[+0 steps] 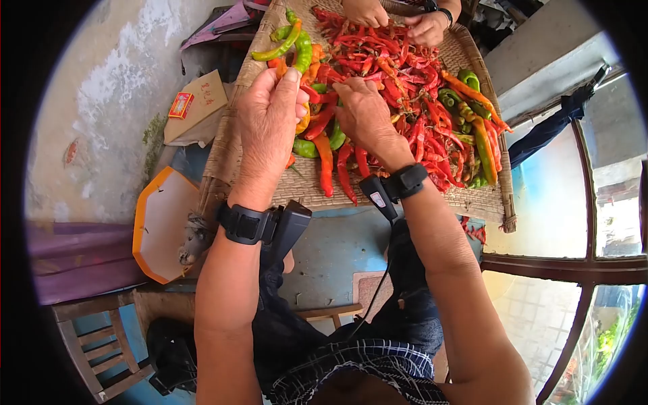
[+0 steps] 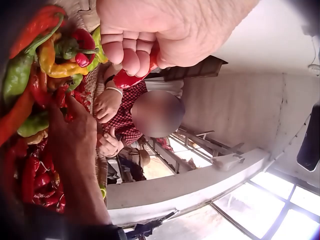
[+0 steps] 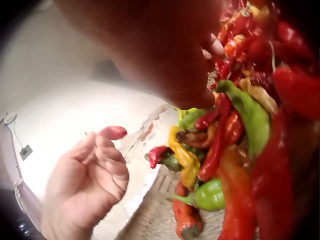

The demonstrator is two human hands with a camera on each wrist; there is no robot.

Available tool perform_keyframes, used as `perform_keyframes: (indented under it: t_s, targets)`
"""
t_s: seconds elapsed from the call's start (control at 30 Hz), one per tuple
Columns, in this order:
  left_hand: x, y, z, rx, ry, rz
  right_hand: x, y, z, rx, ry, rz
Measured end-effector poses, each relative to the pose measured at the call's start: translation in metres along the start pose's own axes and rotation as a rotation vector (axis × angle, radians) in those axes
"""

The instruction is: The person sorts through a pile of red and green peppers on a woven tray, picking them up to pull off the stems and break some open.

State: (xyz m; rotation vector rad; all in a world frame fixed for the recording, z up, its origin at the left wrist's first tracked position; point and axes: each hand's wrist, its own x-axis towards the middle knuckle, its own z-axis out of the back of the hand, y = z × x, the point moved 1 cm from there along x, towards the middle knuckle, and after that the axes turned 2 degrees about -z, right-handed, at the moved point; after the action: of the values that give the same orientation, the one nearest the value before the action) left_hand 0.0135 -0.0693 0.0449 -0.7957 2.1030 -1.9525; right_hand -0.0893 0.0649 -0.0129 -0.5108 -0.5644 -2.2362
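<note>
My left hand point(image 1: 270, 125) is raised above the left part of a woven tray point(image 1: 219, 158), its fingers curled round a red pepper point(image 2: 131, 79) that shows past the fingertips in the left wrist view; the same pepper point(image 3: 114, 132) sticks out by the thumb in the right wrist view. My right hand point(image 1: 370, 121) reaches down among the peppers, fingers bent onto the pile point(image 1: 425, 88); its fingertips are mostly hidden, and whether they hold one is unclear. Green, yellow and orange peppers lie beside the red ones.
Another person's hands point(image 1: 398, 20) work at the tray's far edge. A cardboard piece with a small red box point(image 1: 181, 105) lies left of the tray, above an orange-rimmed white container point(image 1: 165, 223). A wooden chair point(image 1: 101, 344) stands lower left; windows point(image 1: 550, 196) are on the right.
</note>
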Motion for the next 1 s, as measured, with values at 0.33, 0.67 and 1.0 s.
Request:
perform_keyframes:
  t_s: [0.33, 0.67, 1.0]
  targets:
    - [0.0, -0.002, -0.001, -0.055, -0.031, 0.014, 0.008, -0.008, -0.017, 0.053, 0.002, -0.155]
    - [-0.001, -0.007, 0.003, -0.005, -0.018, -0.02, 0.003, -0.03, 0.069, 1.029, 0.071, -0.503]
    - [-0.003, -0.006, 0.003, 0.026, -0.012, -0.05, 0.004, -0.04, 0.065, 0.508, -0.228, -0.461]
